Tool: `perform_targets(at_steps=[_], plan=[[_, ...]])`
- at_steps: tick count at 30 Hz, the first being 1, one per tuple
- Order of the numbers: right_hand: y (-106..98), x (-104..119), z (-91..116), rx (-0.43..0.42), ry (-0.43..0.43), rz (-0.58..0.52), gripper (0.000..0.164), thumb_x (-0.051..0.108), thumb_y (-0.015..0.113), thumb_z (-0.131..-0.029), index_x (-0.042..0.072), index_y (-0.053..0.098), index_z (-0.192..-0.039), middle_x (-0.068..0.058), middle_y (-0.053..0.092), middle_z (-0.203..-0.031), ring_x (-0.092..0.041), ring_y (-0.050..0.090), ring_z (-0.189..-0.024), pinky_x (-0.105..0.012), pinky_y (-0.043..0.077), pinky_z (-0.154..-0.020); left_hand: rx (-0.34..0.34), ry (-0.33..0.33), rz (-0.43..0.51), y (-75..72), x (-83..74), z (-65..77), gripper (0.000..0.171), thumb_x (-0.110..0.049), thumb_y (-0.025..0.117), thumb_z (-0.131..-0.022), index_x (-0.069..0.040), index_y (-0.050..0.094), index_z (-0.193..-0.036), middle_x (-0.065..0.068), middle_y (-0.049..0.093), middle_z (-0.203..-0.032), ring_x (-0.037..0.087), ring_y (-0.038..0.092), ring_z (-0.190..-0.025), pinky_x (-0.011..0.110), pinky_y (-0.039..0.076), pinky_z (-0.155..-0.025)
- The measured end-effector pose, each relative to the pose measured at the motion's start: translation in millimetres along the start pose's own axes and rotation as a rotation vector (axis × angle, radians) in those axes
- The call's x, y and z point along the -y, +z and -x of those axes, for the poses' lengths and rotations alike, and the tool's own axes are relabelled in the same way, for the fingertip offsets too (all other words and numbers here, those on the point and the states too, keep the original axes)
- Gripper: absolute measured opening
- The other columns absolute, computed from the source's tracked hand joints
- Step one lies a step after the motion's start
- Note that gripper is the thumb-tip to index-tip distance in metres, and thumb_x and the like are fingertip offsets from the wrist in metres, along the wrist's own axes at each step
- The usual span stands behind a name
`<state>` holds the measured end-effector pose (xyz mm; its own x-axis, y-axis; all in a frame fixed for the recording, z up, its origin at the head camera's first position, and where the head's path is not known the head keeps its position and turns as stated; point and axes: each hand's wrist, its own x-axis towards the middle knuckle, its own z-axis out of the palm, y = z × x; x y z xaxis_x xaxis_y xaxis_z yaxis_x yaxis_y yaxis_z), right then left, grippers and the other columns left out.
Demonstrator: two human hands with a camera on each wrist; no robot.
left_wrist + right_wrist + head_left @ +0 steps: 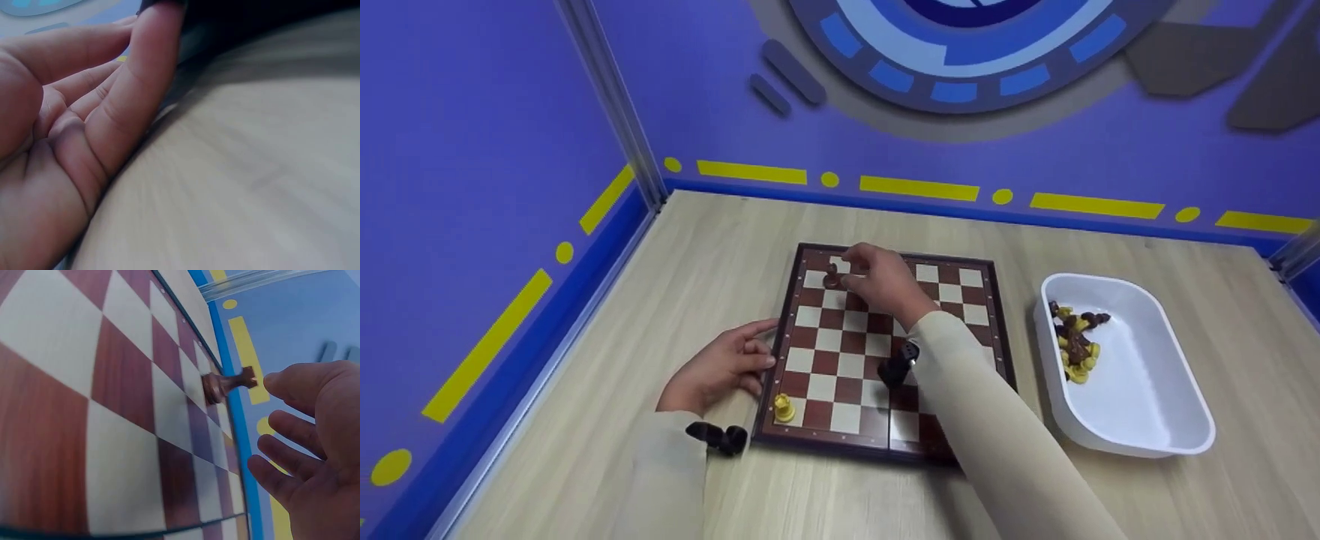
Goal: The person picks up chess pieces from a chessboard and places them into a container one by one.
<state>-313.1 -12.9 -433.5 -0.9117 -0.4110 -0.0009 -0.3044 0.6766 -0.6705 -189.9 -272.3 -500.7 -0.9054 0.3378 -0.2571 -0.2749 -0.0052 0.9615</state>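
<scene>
A chessboard [840,341] with brown and white squares lies on the table. My right hand [881,281] reaches over its far left part, beside an upright brown rook [831,277]. In the right wrist view the thumb tip [273,382] is just off the top of the rook [222,385], and the other fingers are loosely bent. My left hand [727,365] rests at the board's left edge with relaxed fingers touching the side. Up close, a finger [132,84] of that hand meets the dark edge. A yellow rook [784,408] stands on the near left corner square.
To the right of the board stands a white plastic tray [1140,375] with several brown and yellow chess pieces [1078,345] heaped along its left side. Blue printed walls [720,120] close off the table at the back and left.
</scene>
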Motion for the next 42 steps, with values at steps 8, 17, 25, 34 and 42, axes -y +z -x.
perform_targets(at_steps=[8,17,25,34,42], plan=[[16.0,3.8,-8.7,0.057,-0.017,-0.015,0.045,0.024,0.061,-0.096,0.019,0.053,-0.139,-0.006,0.057,-0.136,-0.027,0.052,-0.127,-0.043,0.050,-0.100,-0.001,-0.002,0.014,0.2,-0.5,-0.7,0.072,-0.002,0.064,-0.090,-0.016,0.030,-0.153,0.000,0.060,-0.083,0.012,0.059,-0.054,0.032,0.058,-0.053],[23.5,6.4,-14.4,0.007,-0.043,-0.033,0.030,0.017,0.060,-0.096,0.016,0.062,-0.126,-0.003,0.063,-0.124,-0.020,0.061,-0.111,-0.038,0.053,-0.089,-0.007,-0.008,0.018,-0.2,2.5,-2.7,0.072,-0.001,0.065,-0.089,-0.015,0.032,-0.152,0.001,0.059,-0.084,0.013,0.059,-0.054,0.034,0.059,-0.053],[27.0,5.8,-16.2,-0.033,0.004,-0.050,0.027,0.016,0.060,-0.095,0.012,0.063,-0.121,-0.005,0.066,-0.117,-0.021,0.063,-0.107,-0.037,0.053,-0.090,-0.011,-0.017,0.017,-1.1,3.0,-1.3,0.073,-0.001,0.066,-0.089,-0.016,0.032,-0.152,0.002,0.058,-0.085,0.013,0.059,-0.053,0.035,0.059,-0.054],[21.8,3.4,-15.7,-0.051,0.012,-0.107,0.027,0.014,0.061,-0.094,0.011,0.066,-0.120,-0.005,0.067,-0.112,-0.021,0.061,-0.104,-0.038,0.051,-0.092,-0.023,-0.008,-0.003,-1.0,-0.3,-1.1,0.072,-0.003,0.066,-0.089,-0.018,0.034,-0.151,0.002,0.058,-0.085,0.012,0.058,-0.055,0.033,0.058,-0.054],[15.1,3.6,-12.6,-0.054,-0.025,-0.121,0.027,0.009,0.058,-0.093,0.008,0.068,-0.119,-0.007,0.068,-0.114,-0.021,0.062,-0.102,-0.039,0.053,-0.090,-0.011,-0.010,0.012,-1.1,-0.2,0.2,0.072,-0.002,0.065,-0.090,-0.016,0.033,-0.152,0.001,0.058,-0.085,0.012,0.058,-0.056,0.032,0.058,-0.054]])
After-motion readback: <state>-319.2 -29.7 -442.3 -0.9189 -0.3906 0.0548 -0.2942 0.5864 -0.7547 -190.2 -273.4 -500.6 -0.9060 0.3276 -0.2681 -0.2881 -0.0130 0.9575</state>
